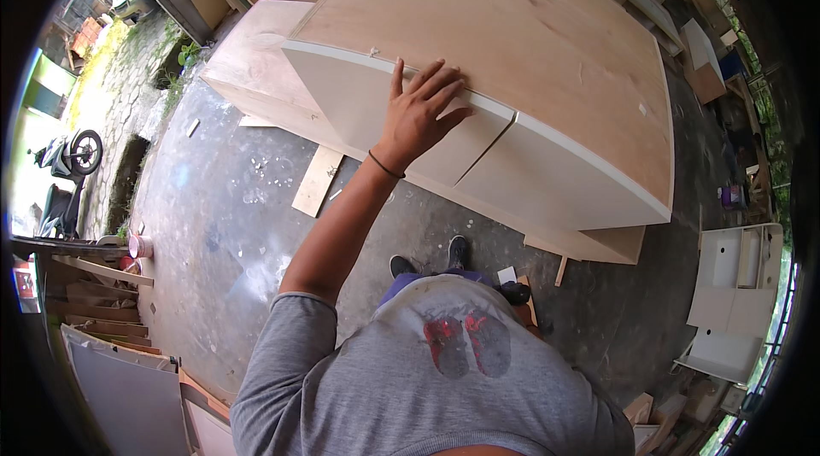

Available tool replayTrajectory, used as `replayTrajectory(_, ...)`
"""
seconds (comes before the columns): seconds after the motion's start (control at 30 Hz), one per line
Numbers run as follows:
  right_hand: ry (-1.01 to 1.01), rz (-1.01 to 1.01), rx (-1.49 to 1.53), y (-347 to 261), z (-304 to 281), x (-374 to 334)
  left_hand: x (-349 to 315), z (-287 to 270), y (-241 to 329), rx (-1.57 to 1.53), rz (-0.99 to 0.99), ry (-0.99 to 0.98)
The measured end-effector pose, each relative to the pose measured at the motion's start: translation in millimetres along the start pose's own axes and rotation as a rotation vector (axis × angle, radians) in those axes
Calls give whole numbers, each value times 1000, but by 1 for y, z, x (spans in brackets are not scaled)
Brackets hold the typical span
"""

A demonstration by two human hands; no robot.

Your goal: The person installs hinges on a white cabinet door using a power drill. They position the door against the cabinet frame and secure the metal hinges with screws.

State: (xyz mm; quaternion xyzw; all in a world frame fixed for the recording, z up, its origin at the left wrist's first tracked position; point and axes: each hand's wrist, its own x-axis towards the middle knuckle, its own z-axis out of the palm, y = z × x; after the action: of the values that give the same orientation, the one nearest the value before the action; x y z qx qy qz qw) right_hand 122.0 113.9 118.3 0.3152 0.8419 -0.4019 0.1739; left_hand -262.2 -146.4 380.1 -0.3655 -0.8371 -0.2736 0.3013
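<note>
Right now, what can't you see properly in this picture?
- The right hand: not in the head view at all; the grey shirt fills the lower edge.
- The left hand's palm: pressed flat on the cabinet's white front edge, so what lies under it is hidden.
- The cabinet's inside: covered by its plywood panel and white doors.
- The small dark thing by the shoes: half hidden behind the shirt.

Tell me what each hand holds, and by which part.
Nothing is gripped: the left hand lies flat on the cabinet at its top front edge. The right hand is out of view.
</note>
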Motion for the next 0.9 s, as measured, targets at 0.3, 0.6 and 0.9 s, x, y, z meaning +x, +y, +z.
replayTrajectory(0.3,-36,-12,-19,-6,12,20,-33,-49,-202,-716,-879,575)
replayTrajectory(0.6,-40,-20,-35,-13,16,35,-61,-21,-207,-800,-889,644)
replayTrajectory(0.9,-38,-17,-25,-14,17,38,-85,-9,-212,-880,-1034,555)
